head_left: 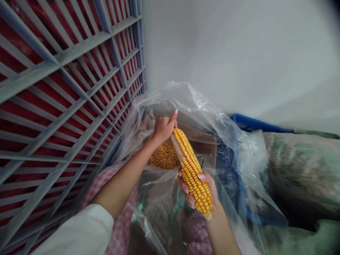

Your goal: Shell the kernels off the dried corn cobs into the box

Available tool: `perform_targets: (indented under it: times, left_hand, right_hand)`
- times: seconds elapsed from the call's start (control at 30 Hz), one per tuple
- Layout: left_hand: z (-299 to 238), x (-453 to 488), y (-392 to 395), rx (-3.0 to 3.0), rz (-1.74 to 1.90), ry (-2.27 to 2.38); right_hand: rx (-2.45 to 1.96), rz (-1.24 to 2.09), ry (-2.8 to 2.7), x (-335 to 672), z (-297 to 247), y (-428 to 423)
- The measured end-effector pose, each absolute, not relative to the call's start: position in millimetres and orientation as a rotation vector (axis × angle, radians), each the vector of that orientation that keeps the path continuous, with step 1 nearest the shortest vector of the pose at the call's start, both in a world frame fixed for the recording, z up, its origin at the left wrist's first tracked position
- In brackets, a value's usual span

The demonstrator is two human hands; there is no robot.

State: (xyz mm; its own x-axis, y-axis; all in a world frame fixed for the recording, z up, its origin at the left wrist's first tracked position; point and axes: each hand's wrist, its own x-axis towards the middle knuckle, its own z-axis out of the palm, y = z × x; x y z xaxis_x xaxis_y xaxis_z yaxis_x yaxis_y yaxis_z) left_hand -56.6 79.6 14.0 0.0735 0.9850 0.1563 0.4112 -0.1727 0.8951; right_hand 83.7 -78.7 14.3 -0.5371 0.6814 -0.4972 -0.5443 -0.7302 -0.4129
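A dried yellow corn cob (193,171) is held slanted over a cardboard box (204,141) lined with clear plastic. My right hand (196,191) is closed round the cob's lower end. My left hand (164,128) grips its upper end, thumb stretched along the top, where one strip of the cob is bare of kernels. Loose yellow kernels (164,156) lie in a heap inside the box, just below the cob.
Stacked grey slatted crates (61,99) holding something red rise on the left. A clear plastic bag (191,102) drapes over the box. A blue basket (252,124) and full woven sacks (302,170) lie to the right, under a white wall.
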Motion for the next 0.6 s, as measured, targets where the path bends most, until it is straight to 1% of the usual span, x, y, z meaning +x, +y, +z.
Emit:
perform_targets:
  times: [0.3,0.43,0.5,0.6]
  left_hand:
    - [6.1,-56.7,84.1,1.649,0.991,1.396]
    - [6.9,-56.6,86.9,1.445,0.99,1.421]
    - [5.9,-57.5,89.0,1.407,0.923,1.378]
    - [-2.4,-59.2,91.7,1.561,0.773,1.331]
  right_hand:
    - [-0.673,2.349,-0.279,90.4,2.8,-76.2]
    - [-0.631,2.35,-0.284,90.2,2.6,-79.0]
    - [-0.649,2.333,-0.291,90.2,4.2,-79.5]
    - [-0.694,2.29,-0.277,91.3,6.9,-77.5]
